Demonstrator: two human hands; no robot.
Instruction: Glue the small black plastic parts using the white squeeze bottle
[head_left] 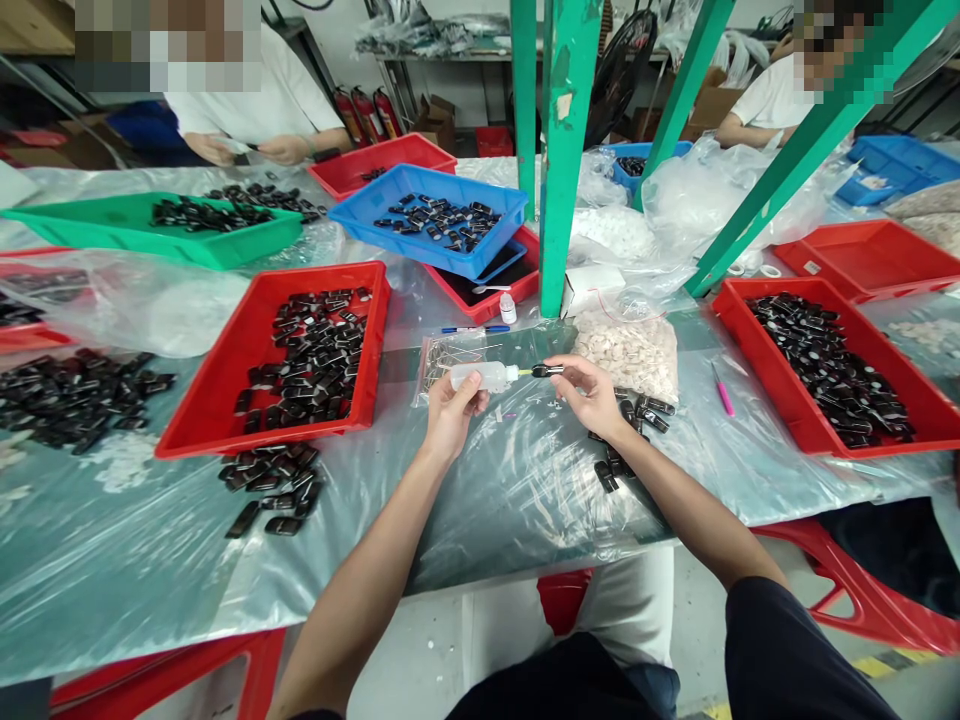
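Note:
My left hand (454, 408) is closed around a translucent squeeze bottle (484, 377), which lies sideways with its thin tip pointing right. Between the fingertips of my right hand (586, 392) is a small glossy black plastic part (546, 370). The bottle's tip reaches up to the part's left end; whether they touch I cannot tell. Under my right wrist lie several similar black parts (606, 476). Just behind that hand sits a clear bag of small whitish pieces (630, 355). A flat clear bag of thin pins or wires (442, 362) rests behind the bottle.
Left stands a red tray (379, 350) of black parts, with a loose pile (270, 480) before it. Another red tray (817, 452) is at right. A green post (559, 160) rises behind my hands, beside a blue tray (457, 260). Two people work across the table.

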